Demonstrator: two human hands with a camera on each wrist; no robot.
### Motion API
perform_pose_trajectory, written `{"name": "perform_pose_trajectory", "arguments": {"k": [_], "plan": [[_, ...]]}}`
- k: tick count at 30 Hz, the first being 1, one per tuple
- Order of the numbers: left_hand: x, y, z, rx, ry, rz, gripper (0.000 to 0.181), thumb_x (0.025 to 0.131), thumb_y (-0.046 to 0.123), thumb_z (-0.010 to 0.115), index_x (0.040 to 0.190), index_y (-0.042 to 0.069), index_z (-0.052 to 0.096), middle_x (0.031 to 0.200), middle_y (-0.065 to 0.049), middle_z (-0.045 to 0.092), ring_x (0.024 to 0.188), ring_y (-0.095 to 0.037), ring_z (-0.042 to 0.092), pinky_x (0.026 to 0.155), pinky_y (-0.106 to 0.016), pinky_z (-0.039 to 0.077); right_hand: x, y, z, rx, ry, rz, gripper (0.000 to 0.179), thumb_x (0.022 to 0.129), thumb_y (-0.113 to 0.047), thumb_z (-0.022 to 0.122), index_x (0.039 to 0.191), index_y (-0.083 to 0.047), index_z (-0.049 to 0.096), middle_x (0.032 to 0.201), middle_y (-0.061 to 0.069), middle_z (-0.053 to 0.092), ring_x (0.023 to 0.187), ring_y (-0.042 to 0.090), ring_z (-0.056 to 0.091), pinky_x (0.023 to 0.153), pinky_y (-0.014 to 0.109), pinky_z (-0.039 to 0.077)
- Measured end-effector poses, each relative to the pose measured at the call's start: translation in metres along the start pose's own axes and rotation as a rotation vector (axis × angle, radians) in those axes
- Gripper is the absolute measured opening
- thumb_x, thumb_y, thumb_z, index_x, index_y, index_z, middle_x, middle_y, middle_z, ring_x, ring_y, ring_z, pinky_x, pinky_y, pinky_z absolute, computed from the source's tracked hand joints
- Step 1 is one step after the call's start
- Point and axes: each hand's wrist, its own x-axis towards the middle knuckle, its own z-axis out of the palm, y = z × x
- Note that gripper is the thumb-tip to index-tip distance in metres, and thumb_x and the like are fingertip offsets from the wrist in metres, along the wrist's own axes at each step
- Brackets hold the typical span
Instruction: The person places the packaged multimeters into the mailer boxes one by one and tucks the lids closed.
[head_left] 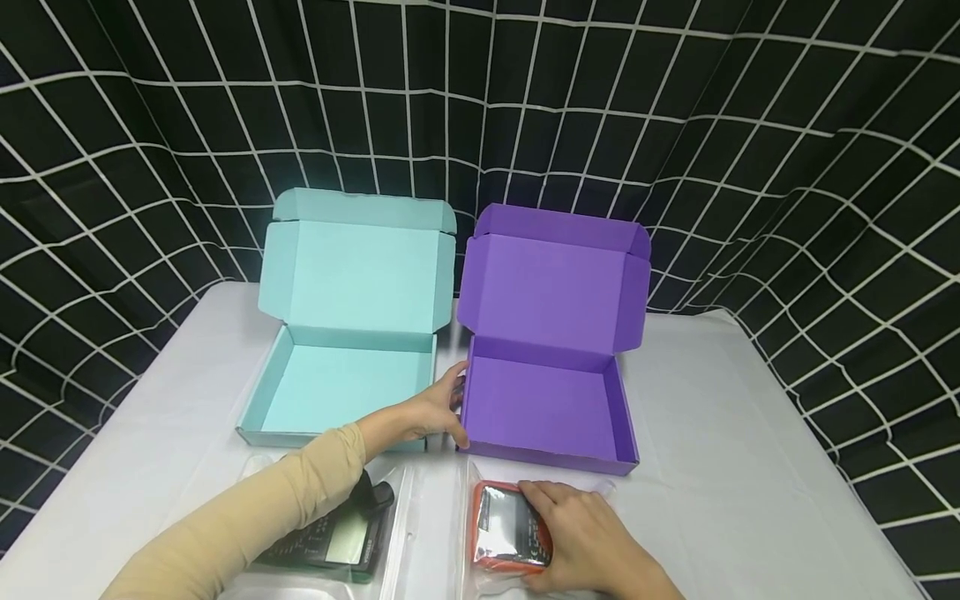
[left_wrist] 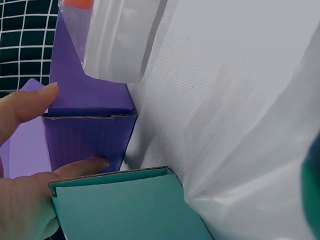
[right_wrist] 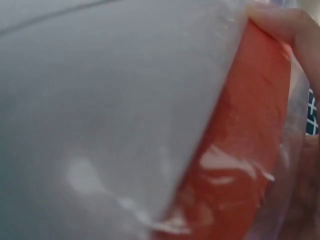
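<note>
My left hand [head_left: 431, 410] reaches between two open boxes and grips the left wall of the purple box [head_left: 540, 404]. In the left wrist view its thumb [left_wrist: 35, 100] lies at the rim near the front corner, while a finger lies along the side wall. The right hand [head_left: 581, 537] holds a red-edged multimeter [head_left: 501, 527] through its clear plastic bag, with fingers at the far end and thumb at the near end. The right wrist view shows the meter's red side [right_wrist: 245, 115] under the plastic.
A teal box [head_left: 348, 383] stands open at the left, its lid upright. In front of it, partly under my left sleeve [head_left: 255, 508], lies a dark green meter [head_left: 348, 537] in a clear bag. Black cloth with a white grid [head_left: 555, 75] surrounds the white-covered table [head_left: 720, 467].
</note>
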Motion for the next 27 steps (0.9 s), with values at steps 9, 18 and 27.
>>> {"name": "perform_pose_trajectory", "arguments": {"k": [9, 18, 27], "plan": [[-0.001, 0.002, 0.0, 0.0, -0.009, 0.008, 0.123, 0.054, -0.032, 0.063, 0.155, 0.004, 0.001, 0.158, -0.027, 0.008, 0.143, -0.045, 0.015, 0.113, -0.052, 0.024, -0.003, -0.001, -0.005, -0.037, 0.051, -0.048, 0.091, 0.042, -0.049, 0.088, 0.114, 0.002, 0.066, 0.101, 0.005, 0.07, 0.084, 0.016, 0.066, 0.065, 0.027, 0.056], [0.001, 0.001, 0.0, -0.011, -0.006, 0.011, 0.123, 0.054, -0.033, 0.062, 0.155, 0.004, 0.001, 0.158, -0.027, 0.008, 0.143, -0.044, 0.016, 0.113, -0.052, 0.024, -0.006, -0.003, -0.017, 0.03, 0.016, -0.041, 0.092, 0.054, -0.06, 0.085, 0.118, 0.004, 0.065, 0.106, 0.003, 0.068, 0.091, 0.015, 0.065, 0.074, 0.029, 0.056], [0.0, -0.001, 0.0, -0.025, -0.006, 0.008, 0.124, 0.053, -0.034, 0.06, 0.155, 0.005, 0.001, 0.158, -0.027, 0.007, 0.143, -0.045, 0.016, 0.112, -0.053, 0.026, -0.005, 0.0, -0.036, 0.027, 0.076, -0.042, 0.097, 0.046, -0.054, 0.09, 0.12, 0.004, 0.064, 0.109, 0.005, 0.068, 0.094, 0.016, 0.065, 0.078, 0.034, 0.057]]}}
